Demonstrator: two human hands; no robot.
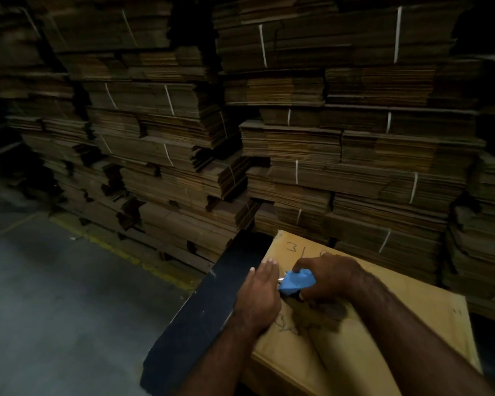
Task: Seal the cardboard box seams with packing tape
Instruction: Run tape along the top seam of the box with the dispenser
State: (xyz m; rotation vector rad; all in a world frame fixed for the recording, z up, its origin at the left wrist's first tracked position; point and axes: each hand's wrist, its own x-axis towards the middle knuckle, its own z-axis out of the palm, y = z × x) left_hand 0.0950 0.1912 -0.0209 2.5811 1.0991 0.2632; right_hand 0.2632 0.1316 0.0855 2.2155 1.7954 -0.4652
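- Stacks (297, 132) of flattened cardboard, bundled with white straps, fill the wall ahead of me in a dim warehouse, piled from floor level to the top of the view.
- The floor (40, 295) at left is grey concrete, crossed by a worn yellow line that runs along the foot of the stacks.
- The box (369, 324) sits at lower right, just in front of the stacks, its tan top facing up with handwritten marks on it; a shiny strip runs down its middle toward me, though I cannot tell for sure that it is tape.
- A dark slab (195, 318) lies along the box's left edge, touching it.
- My right hand (326, 278) curls over a blue dispenser, gripping it on top of the box near the far end.
- My left hand (259, 295) lies flat on the box beside it, fingers straight and together, pointing away from me.
- The dispenser (296, 282) rests between the two hands, its pale tip poking toward the left hand; the tape roll itself is hidden.
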